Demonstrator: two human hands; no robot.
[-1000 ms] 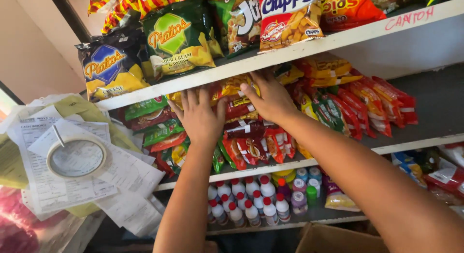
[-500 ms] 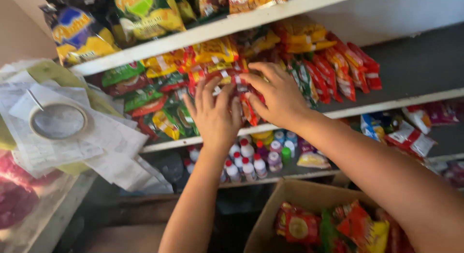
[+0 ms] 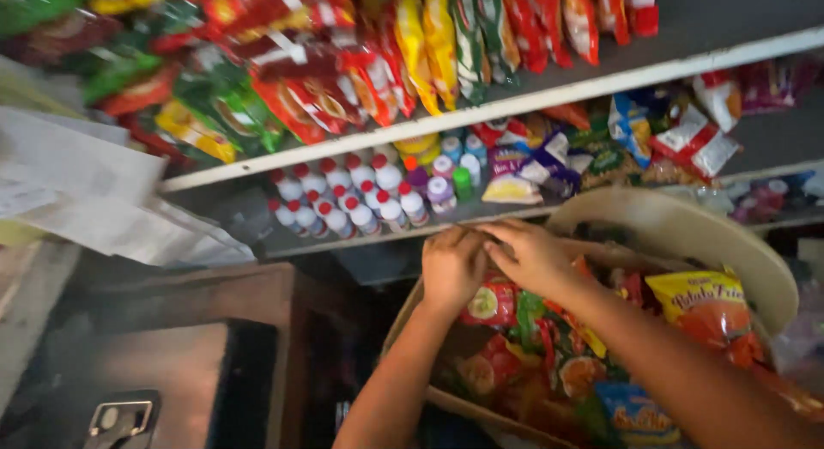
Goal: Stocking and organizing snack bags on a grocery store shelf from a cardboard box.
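Hands meet over the cardboard box point(image 3: 412, 320), which I take as my landmark. My left hand point(image 3: 451, 267) and right hand point(image 3: 532, 256) sit side by side at the box's upper edge, fingers curled down onto a red snack packet point(image 3: 491, 305) that lies just inside it. Both look closed on that packet or on its neighbours, though I cannot tell whether either hand has a firm grip or is only pressing.

Inside the box, below my hands, lie more bright packets, among them a yellow chip bag point(image 3: 699, 307) toward the right wall. A pale rounded flap or lid point(image 3: 687, 234) curves over the box's far right side.

Above the box, a white shelf point(image 3: 515, 101) carries rows of hanging snack packets point(image 3: 360, 80), and the shelf beneath holds small white bottles with red caps point(image 3: 343, 204). Left of the box are loose papers point(image 3: 86, 191) and a dark metal cabinet point(image 3: 172, 363).

By my judgement the upper shelf looks well filled, while the box holds plenty yet, so the work seems partway through.
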